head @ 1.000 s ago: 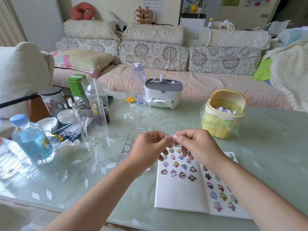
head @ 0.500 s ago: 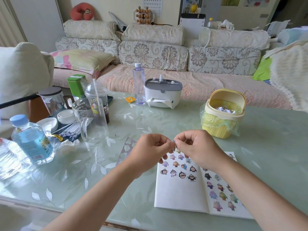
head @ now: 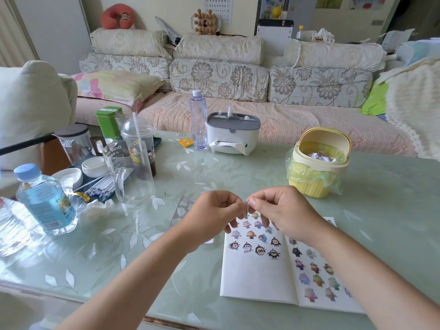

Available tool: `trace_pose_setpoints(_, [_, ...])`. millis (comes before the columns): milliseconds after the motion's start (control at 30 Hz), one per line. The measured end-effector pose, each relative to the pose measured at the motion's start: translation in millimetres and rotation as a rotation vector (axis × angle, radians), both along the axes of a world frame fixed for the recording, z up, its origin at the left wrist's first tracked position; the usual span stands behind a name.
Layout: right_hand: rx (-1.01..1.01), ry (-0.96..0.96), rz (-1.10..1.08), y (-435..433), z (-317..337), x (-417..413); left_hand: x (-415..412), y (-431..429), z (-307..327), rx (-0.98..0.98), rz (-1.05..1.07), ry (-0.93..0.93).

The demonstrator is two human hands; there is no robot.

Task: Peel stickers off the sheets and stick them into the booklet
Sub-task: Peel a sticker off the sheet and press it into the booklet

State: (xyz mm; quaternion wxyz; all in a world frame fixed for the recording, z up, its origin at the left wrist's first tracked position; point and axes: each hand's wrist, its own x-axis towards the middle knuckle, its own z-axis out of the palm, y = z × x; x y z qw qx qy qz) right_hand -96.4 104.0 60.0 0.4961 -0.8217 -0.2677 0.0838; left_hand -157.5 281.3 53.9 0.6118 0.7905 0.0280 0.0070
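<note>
An open white booklet [head: 257, 279] lies on the glass table, with several cartoon stickers stuck on both pages. Above its top edge my left hand [head: 212, 215] and my right hand [head: 283, 210] meet fingertip to fingertip. Both pinch one small sticker [head: 246, 206] between thumb and forefinger. A peeled sticker sheet [head: 181, 210] with empty cut-outs lies flat on the table, partly hidden behind my left hand.
A yellow mini bin [head: 319, 163] stands beyond the booklet on the right. A white tissue box [head: 232, 133] and a clear bottle [head: 198, 120] stand at the back. Cups, a glass jug [head: 129, 172] and a water bottle [head: 45, 201] crowd the left. Sofa behind.
Both hands have dropped slightly toward the booklet while still pinching the small sticker between them. Nothing else has moved.
</note>
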Motion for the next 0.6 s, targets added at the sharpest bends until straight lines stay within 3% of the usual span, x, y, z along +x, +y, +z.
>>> trace_pose_setpoints(600, [0.068,0.065,-0.004,-0.4,-0.3,1.3,-2.9,2.0,3.6,-0.015,-0.02,0.009])
